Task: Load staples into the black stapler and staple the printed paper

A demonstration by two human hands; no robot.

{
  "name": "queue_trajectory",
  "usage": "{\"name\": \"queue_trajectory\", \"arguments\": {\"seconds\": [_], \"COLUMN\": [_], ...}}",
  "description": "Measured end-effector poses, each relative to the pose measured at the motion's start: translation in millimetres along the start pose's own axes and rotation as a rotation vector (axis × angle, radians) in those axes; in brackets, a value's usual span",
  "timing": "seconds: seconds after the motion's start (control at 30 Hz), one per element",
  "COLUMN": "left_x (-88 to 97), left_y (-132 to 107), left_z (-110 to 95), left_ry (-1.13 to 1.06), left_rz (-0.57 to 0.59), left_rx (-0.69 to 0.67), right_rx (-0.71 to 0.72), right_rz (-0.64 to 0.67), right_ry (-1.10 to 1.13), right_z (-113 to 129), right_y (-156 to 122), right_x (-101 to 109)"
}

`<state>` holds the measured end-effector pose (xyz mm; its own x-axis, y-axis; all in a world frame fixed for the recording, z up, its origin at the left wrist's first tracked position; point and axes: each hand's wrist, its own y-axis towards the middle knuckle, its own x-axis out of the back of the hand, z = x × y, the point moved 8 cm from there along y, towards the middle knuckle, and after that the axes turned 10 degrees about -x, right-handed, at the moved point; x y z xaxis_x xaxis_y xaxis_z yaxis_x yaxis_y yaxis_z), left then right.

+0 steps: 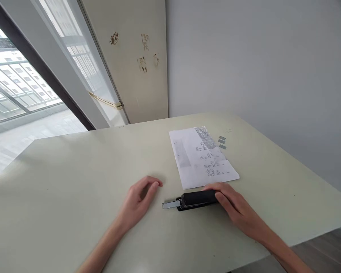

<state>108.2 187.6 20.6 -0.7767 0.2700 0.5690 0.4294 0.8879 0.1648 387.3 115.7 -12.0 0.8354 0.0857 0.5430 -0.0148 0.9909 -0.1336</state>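
Note:
A black stapler (200,197) lies on the table near its front, with a metal tray (171,205) sticking out of its left end. My right hand (235,208) grips the stapler's right end, thumb on the near side and fingers on the far side. Just left of the metal tray, my left hand (140,197) rests on the table, apart from the stapler. Its fingers are curled, thumb and index tips together, and nothing shows between them. Beyond the stapler is a printed sheet of paper (191,167). Several small grey strips (222,146), which look like staples, lie beside the sheet's right edge.
The pale table (82,197) extends to both sides, its right edge running along a grey wall (258,57). Behind it stands a worn cream refrigerator (136,87) with a handle (105,101). A glass door (19,83) on the left looks onto a balcony railing.

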Motion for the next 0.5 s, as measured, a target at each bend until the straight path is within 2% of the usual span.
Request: {"name": "queue_trajectory", "arguments": {"seconds": [0.1, 0.17, 0.27, 0.37, 0.43, 0.5], "left_x": [-14.1, -19.7, -26.5, -36.0, -38.1, -34.1], "left_y": [-10.8, -11.4, -8.2, -6.9, -9.8, -14.9], "left_z": [-4.8, -6.1, -0.6, 12.1, 23.5, 33.4], "left_ry": [-0.142, -0.328, -0.760, -1.258, -1.494, -1.636], "left_rz": [0.074, 0.037, -0.091, -0.208, -0.329, -0.482], "left_rx": [-0.005, 0.029, 0.121, 0.284, 0.431, 0.543], "right_rx": [-0.023, -0.067, -0.166, -0.302, -0.419, -0.556], "right_rz": [0.014, 0.025, 0.092, 0.180, 0.247, 0.351], "right_ry": [-0.039, -0.026, 0.072, 0.203, 0.327, 0.492], "right_z": [3.6, 8.9, 23.0, 41.8, 53.1, 62.3], "right_y": [-1.6, -3.0, -5.8, -8.3, -9.7, -12.3], "right_x": [-2.0, -2.3, -6.1, -17.7, -32.3, -54.6]}}
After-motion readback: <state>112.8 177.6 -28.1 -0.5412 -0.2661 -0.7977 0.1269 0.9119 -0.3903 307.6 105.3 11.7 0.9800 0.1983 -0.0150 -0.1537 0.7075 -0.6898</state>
